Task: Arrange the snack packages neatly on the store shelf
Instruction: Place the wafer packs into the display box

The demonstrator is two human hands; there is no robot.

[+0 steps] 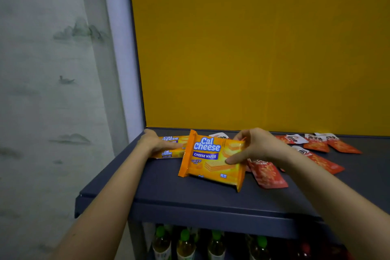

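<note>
My right hand point(259, 148) pinches the Cal Cheese wafer pack point(211, 160) by its right edge, thumb on the front and fingers behind. It holds the pack tilted up over the middle of the dark blue shelf point(190, 194). I cannot tell whether the pack's lower edge touches the shelf. My left hand point(156, 142) lies flat, fingers straight, on two more Cal Cheese packs point(168, 153) in the far left corner, just left of the held one. Red snack sachets point(267, 174) lie scattered to the right, one partly hidden behind the held pack and my right hand. Their print is too blurred to read. Below the shelf, green-capped bottles point(185, 243) are dim and cut off at the bottom.
</note>
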